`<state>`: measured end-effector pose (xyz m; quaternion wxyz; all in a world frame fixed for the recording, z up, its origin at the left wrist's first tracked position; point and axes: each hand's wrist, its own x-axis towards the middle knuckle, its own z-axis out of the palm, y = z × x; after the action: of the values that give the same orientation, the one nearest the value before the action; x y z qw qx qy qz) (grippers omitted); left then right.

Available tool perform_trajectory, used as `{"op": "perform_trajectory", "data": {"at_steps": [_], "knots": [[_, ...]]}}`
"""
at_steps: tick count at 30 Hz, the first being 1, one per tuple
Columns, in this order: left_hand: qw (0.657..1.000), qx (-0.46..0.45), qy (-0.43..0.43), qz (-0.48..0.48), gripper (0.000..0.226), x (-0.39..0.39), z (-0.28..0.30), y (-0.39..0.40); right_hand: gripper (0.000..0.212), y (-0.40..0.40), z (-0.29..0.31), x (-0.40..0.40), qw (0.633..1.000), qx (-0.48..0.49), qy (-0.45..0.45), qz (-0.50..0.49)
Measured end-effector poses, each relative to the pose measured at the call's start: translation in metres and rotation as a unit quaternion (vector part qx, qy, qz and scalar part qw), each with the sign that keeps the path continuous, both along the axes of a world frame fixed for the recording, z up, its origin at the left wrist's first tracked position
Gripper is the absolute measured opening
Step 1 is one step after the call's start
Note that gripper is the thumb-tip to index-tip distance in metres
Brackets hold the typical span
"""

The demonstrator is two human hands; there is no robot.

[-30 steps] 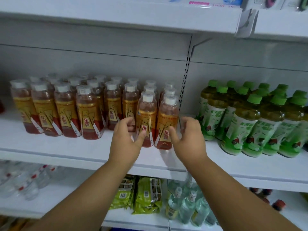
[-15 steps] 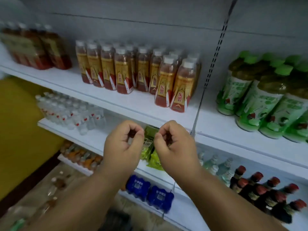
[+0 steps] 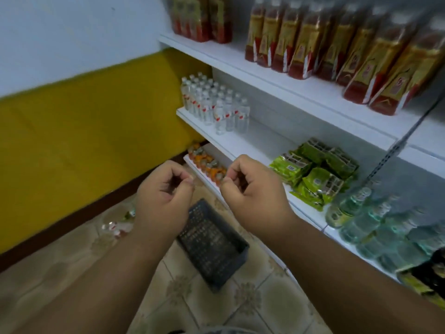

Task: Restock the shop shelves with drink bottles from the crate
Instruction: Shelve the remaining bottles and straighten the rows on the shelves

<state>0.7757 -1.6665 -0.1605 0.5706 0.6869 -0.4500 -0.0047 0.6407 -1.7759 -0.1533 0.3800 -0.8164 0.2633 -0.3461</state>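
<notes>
A dark plastic crate (image 3: 212,244) lies on the tiled floor below my hands; its inside looks bare. My left hand (image 3: 163,198) and my right hand (image 3: 255,196) hover above it with fingers curled shut and nothing in them. Red-and-gold drink bottles (image 3: 337,51) stand in rows on the upper white shelf (image 3: 277,75) at the top right. Two or three clear bottles (image 3: 118,225) lie on the floor left of the crate, partly hidden by my left wrist.
Small clear bottles (image 3: 214,104) fill the middle shelf's left end. Green packets (image 3: 315,172) and pale green glass bottles (image 3: 375,225) sit further right. Orange-capped bottles (image 3: 207,165) line the lowest shelf. A yellow wall (image 3: 84,141) is on the left.
My view swung down and left from the upper shelf to the floor and crate. Both hands let go of the shelf bottles, drew back and curled shut.
</notes>
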Motion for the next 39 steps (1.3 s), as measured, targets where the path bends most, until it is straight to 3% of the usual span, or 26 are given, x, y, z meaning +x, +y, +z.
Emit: {"op": "perform_trajectory", "data": {"at_steps": [10, 14, 19, 26, 32, 39], "knots": [[0.982, 0.023, 0.039, 0.181, 0.010, 0.168, -0.009, 0.178, 0.019, 0.133, 0.000, 0.206, 0.988, 0.018, 0.008, 0.154], [0.982, 0.024, -0.017, 0.184, 0.017, 0.249, -0.009, 0.245, 0.019, 0.200, -0.004, 0.301, 0.982, 0.017, 0.007, 0.191], [0.979, 0.020, 0.002, 0.202, 0.021, 0.325, -0.009, 0.286, 0.014, 0.238, -0.008, 0.376, 0.974, 0.059, 0.014, 0.219], [0.971, 0.025, 0.082, 0.222, 0.015, 0.404, -0.052, 0.274, 0.017, 0.218, -0.040, 0.458, 0.972, 0.034, 0.050, 0.226], [0.958, 0.120, 0.100, 0.242, 0.020, 0.477, -0.107, 0.233, 0.013, 0.190, -0.091, 0.552, 0.951, 0.043, 0.071, 0.297], [0.940, 0.182, 0.099, 0.270, 0.013, 0.586, -0.213, 0.194, 0.009, 0.163, -0.221, 0.667, 0.944, 0.079, 0.137, 0.291]]}}
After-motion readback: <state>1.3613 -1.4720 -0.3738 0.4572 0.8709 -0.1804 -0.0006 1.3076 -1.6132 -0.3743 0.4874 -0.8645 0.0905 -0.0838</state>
